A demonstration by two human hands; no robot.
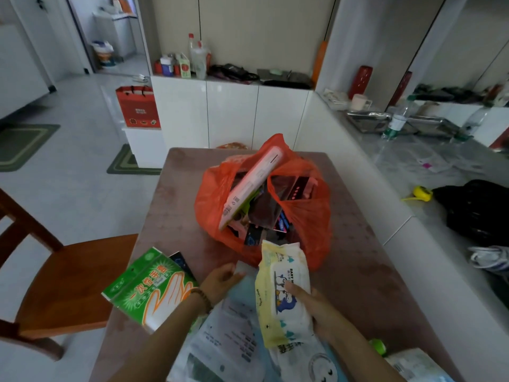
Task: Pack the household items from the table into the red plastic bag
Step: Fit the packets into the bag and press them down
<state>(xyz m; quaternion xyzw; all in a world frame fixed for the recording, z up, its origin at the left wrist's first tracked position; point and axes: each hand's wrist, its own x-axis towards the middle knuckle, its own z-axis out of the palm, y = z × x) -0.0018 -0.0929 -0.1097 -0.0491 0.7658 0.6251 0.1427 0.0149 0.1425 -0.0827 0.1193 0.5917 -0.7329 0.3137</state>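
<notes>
A pack of baby wipes (283,293) is gripped by the right hand (322,312), with the thumb laid across its printed face and the fingers (297,292) wrapped behind. The pack is held just above the tabletop (358,271). Its long axis runs away from the person, and its far end is raised to the near rim of the red plastic bag (311,216). The bag's open mouth lies directly beyond that far end, so a short forward push along the pack's own length is judged sufficient. The bag is already crowded, and a flat white box (253,183) is seen leaning out of it on the left. The right forearm is extended from the lower right, with the wrist turned inward. The left hand (220,282) is held beside the pack, loosely curled at a small white edge; whether anything is gripped cannot be told. A green glove packet (146,288) lies near the left edge, not yet packed.
</notes>
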